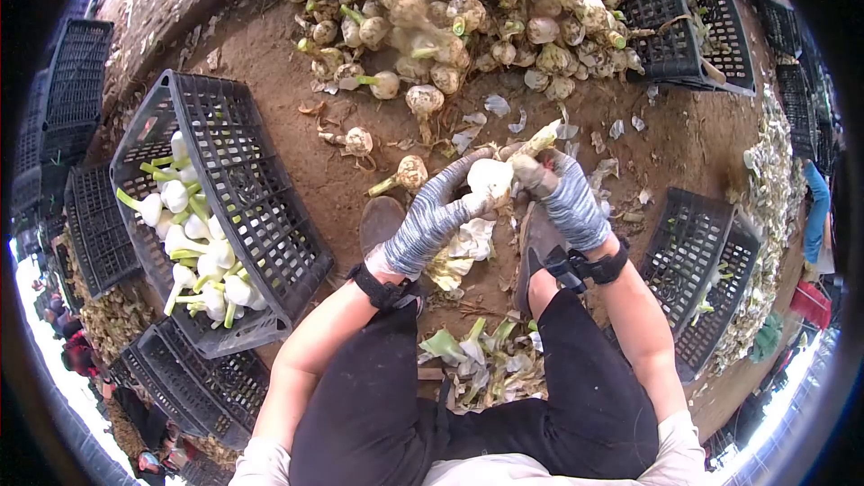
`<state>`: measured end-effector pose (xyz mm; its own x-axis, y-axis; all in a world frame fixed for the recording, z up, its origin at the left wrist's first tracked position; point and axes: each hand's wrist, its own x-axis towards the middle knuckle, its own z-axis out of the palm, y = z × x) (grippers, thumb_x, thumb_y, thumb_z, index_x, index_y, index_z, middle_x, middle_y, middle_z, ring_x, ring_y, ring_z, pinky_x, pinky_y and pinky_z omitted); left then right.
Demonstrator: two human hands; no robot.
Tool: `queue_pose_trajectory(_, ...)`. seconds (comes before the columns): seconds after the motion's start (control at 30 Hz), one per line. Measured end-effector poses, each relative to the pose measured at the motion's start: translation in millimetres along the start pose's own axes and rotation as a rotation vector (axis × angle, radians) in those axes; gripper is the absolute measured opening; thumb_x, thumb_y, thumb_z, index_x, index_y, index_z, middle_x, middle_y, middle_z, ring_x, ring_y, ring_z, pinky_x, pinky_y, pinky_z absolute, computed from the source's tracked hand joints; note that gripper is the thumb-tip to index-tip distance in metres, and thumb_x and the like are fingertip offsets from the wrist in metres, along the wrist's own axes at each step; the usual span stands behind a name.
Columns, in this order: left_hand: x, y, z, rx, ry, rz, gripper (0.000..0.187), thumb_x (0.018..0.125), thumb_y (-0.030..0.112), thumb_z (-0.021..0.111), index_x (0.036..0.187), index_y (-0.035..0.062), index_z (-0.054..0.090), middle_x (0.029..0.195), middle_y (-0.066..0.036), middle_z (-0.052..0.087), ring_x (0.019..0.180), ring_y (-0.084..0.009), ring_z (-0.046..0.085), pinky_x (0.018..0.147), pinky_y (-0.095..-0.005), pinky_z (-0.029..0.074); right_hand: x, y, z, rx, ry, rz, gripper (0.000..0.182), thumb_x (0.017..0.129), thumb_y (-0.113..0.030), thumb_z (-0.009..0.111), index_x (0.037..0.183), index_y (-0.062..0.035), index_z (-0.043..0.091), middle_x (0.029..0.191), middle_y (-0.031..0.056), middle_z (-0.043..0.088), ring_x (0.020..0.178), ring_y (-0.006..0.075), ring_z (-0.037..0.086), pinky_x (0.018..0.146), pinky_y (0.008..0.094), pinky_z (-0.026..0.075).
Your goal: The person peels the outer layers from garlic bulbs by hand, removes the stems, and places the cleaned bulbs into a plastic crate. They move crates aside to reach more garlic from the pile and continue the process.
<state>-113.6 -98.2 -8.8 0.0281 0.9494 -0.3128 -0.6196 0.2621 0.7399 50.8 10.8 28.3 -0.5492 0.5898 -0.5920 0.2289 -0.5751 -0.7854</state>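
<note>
My left hand [436, 220], in a grey striped glove with a dirty fingertip area, is wrapped round the side of a white garlic bulb [490, 178]. The bulb's stem [543, 137] points up and to the right. My right hand [571, 202], gloved the same way, has its fingers pressed together at the stem side of the bulb. Whether they pinch the stem or a loose skin is hard to tell. Peeled skins [472, 241] lie just below my hands, between the shoes. One unpeeled bulb [412, 173] rests on the soil beside my left hand.
A big heap of unpeeled garlic [468, 9] lies ahead. The black crate [261, 207] at left holds cleaned white bulbs. More black crates stand at the right [688, 243], the upper right [652, 13] and the far left [76, 81]. Leaf scraps [495, 364] lie between my legs.
</note>
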Motion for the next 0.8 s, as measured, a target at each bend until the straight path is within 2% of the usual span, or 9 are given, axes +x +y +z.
queue_pose_trajectory(0.13,-1,-5,-5,-0.038,0.006,-0.021,0.063,0.082,0.026,0.067,0.133,0.0005,0.041,0.122,-0.009,0.053,0.111,-0.0187,0.052,0.096,-0.0314,0.042,4,8,5,-0.009,0.020,-0.141,0.029,0.084,-0.020,0.066,0.105,0.0007,0.061,0.091,0.0035,0.065,0.080,0.0084,0.058,0.073,0.0243,0.048)
queue_pose_trajectory(0.23,-2,-4,-5,-0.093,-0.004,-0.049,0.067,0.082,0.030,0.067,0.134,-0.0017,0.039,0.127,-0.009,0.049,0.116,-0.0178,0.047,0.100,-0.0317,0.037,1,4,-1,-0.099,-0.015,-0.141,0.029,0.085,-0.019,0.065,0.105,0.0005,0.061,0.092,0.0046,0.065,0.082,0.0093,0.058,0.074,0.0249,0.048)
queue_pose_trajectory(0.33,0,-2,-5,-0.183,-0.021,-0.108,0.063,0.084,0.028,0.065,0.134,-0.0015,0.039,0.126,-0.009,0.050,0.115,-0.0177,0.048,0.098,-0.0314,0.039,0,7,-5,-0.077,-0.047,-0.161,0.028,0.085,-0.019,0.065,0.105,0.0001,0.061,0.093,0.0048,0.065,0.083,0.0096,0.059,0.075,0.0255,0.049)
queue_pose_trajectory(0.4,-1,-1,-3,-0.248,-0.024,-0.083,0.056,0.086,0.024,0.061,0.132,-0.0008,0.040,0.122,-0.010,0.053,0.108,-0.0185,0.054,0.092,-0.0303,0.045,-1,4,-4,-0.109,-0.047,-0.189,0.027,0.085,-0.017,0.065,0.105,0.0000,0.061,0.094,0.0048,0.065,0.083,0.0099,0.059,0.075,0.0259,0.049)
queue_pose_trajectory(0.57,-5,2,1,-0.241,0.003,-0.095,0.057,0.088,0.026,0.059,0.135,0.0011,0.037,0.123,-0.009,0.052,0.106,-0.0167,0.054,0.087,-0.0288,0.047,-2,3,-5,-0.225,-0.059,-0.185,0.025,0.084,-0.013,0.065,0.105,-0.0001,0.061,0.094,0.0052,0.065,0.084,0.0112,0.059,0.077,0.0276,0.049)
queue_pose_trajectory(0.63,-5,1,5,-0.229,0.024,-0.088,0.057,0.089,0.027,0.058,0.135,0.0018,0.036,0.123,-0.009,0.051,0.106,-0.0161,0.054,0.086,-0.0285,0.048,-1,10,-3,-0.168,-0.060,-0.301,0.022,0.084,-0.011,0.065,0.103,-0.0002,0.062,0.094,0.0063,0.065,0.083,0.0124,0.059,0.077,0.0288,0.049)
queue_pose_trajectory(0.7,-4,-1,11,-0.154,0.126,-0.046,0.049,0.092,0.038,0.051,0.127,0.0034,0.047,0.105,-0.008,0.059,0.086,-0.0139,0.059,0.066,-0.0255,0.050,-1,19,-2,-0.265,-0.033,-0.347,0.021,0.083,-0.009,0.064,0.101,-0.0001,0.063,0.093,0.0067,0.065,0.084,0.0125,0.059,0.077,0.0287,0.049)
queue_pose_trajectory(0.73,-3,-3,8,-0.154,0.127,-0.045,0.049,0.092,0.038,0.051,0.127,0.0034,0.047,0.105,-0.008,0.059,0.086,-0.0139,0.059,0.066,-0.0255,0.050,-2,22,-1,-0.363,-0.005,-0.392,0.019,0.081,-0.007,0.063,0.099,-0.0001,0.064,0.093,0.0072,0.065,0.084,0.0125,0.060,0.078,0.0286,0.049)
queue_pose_trajectory(0.8,2,-5,-1,-0.247,0.117,-0.288,0.053,0.092,0.055,0.040,0.102,0.0068,0.059,0.073,-0.005,0.060,0.051,-0.0122,0.052,0.042,-0.0235,0.040,-6,19,2,-0.482,-0.025,-0.386,0.019,0.080,-0.005,0.062,0.098,-0.0002,0.064,0.092,0.0073,0.065,0.083,0.0125,0.060,0.077,0.0281,0.049)
